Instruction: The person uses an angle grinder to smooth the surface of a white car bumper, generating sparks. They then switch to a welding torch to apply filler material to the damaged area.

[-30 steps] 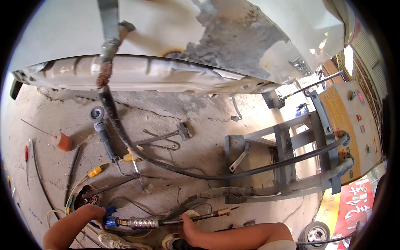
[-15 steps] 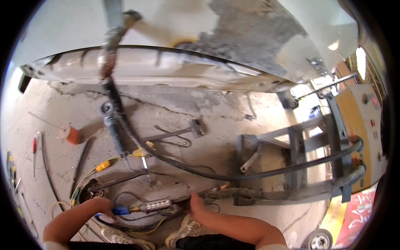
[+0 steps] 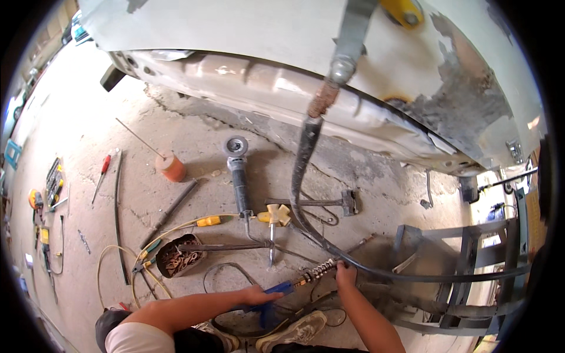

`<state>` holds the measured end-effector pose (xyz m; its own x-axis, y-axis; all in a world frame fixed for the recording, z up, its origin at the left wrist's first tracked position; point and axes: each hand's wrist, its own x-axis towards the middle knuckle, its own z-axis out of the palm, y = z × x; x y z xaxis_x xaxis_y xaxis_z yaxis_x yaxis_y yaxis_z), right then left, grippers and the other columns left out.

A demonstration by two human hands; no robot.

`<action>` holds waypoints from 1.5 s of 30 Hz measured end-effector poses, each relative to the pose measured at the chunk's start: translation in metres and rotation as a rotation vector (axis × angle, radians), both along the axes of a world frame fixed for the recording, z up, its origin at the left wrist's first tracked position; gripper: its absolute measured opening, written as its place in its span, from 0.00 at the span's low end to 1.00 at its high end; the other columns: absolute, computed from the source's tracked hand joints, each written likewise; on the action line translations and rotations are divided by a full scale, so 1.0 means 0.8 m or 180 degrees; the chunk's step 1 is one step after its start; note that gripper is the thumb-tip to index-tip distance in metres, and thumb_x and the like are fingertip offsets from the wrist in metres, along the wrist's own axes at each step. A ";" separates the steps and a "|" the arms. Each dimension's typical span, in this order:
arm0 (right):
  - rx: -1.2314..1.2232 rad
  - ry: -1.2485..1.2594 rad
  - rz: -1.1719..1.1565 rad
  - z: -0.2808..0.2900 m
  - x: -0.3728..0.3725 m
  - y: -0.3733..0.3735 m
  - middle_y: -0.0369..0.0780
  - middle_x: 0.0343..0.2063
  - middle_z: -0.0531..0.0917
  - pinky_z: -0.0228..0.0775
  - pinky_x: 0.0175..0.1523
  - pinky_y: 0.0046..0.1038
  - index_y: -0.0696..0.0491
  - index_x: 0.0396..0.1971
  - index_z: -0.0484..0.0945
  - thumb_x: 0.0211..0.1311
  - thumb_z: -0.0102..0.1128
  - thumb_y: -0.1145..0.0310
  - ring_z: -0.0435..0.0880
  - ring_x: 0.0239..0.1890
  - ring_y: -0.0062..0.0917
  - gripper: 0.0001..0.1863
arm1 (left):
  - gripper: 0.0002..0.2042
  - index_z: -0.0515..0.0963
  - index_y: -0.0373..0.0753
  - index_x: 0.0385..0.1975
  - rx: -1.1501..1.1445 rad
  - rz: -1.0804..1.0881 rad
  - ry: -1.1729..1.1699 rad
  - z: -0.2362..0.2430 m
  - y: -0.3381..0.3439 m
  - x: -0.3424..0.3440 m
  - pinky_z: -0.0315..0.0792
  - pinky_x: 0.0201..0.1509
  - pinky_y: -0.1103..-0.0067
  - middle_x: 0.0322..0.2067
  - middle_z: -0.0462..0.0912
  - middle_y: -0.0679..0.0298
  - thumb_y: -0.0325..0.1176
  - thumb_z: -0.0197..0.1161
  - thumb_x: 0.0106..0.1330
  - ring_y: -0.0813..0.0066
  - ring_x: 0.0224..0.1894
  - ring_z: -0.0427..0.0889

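Both hands grip a spring-wrapped tool on the concrete floor.
Left hand (image 3: 259, 294) clenches its blue handle (image 3: 276, 289); right hand (image 3: 346, 275) grasps the metal coil spring (image 3: 318, 271). At ten o'clock, a rusty round tin (image 3: 176, 256) holds brown scraps.

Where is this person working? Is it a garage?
It looks like a car repair yard or body shop. A car body with patchy sanded paint sits above a dirt floor, and tools lie about: an angle grinder, a hammer and a screwdriver.

Blue-handled, spring-tipped torch (image 3: 300, 279), slanted
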<state>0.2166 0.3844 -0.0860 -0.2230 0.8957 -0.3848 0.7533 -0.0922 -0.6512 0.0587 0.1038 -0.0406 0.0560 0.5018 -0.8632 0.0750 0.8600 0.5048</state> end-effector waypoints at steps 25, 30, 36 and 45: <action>-0.1142 0.0773 0.1799 0.100 -0.154 -0.216 0.47 0.38 0.81 0.72 0.45 0.35 0.58 0.44 0.75 0.60 0.52 0.54 0.80 0.41 0.38 0.22 | 0.44 0.60 0.26 0.51 0.0036 0.1716 0.3681 -0.044 0.119 -0.252 0.70 0.50 0.69 0.47 0.68 0.50 0.54 0.69 0.42 0.55 0.50 0.71; -0.0948 0.0466 0.1918 0.172 -0.145 -0.213 0.47 0.43 0.79 0.72 0.45 0.36 0.57 0.51 0.71 0.59 0.55 0.56 0.80 0.42 0.36 0.24 | 0.33 0.73 0.30 0.41 0.0061 0.2119 0.2090 -0.082 0.112 -0.288 0.74 0.45 0.69 0.37 0.79 0.50 0.49 0.70 0.39 0.60 0.40 0.80; -0.0274 0.0948 0.2312 0.076 -0.176 -0.213 0.46 0.40 0.80 0.72 0.45 0.33 0.57 0.50 0.70 0.57 0.58 0.55 0.80 0.40 0.33 0.26 | 0.23 0.76 0.32 0.37 0.0462 0.3371 0.0777 -0.059 0.081 -0.301 0.76 0.40 0.72 0.32 0.80 0.56 0.43 0.67 0.45 0.64 0.33 0.81; 0.0415 0.0812 0.2328 0.138 -0.252 -0.241 0.47 0.23 0.80 0.71 0.35 0.41 0.52 0.28 0.78 0.57 0.54 0.55 0.79 0.31 0.45 0.15 | 0.19 0.76 0.35 0.34 0.0836 0.3842 -0.0564 -0.008 0.021 -0.219 0.74 0.34 0.73 0.28 0.79 0.59 0.45 0.64 0.49 0.67 0.28 0.79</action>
<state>0.0150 0.1916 0.0242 -0.8408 0.5217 -0.1443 0.4190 0.4584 -0.7837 -0.1168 0.1206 -0.0467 -0.4548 0.4695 -0.7568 -0.7780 0.2040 0.5942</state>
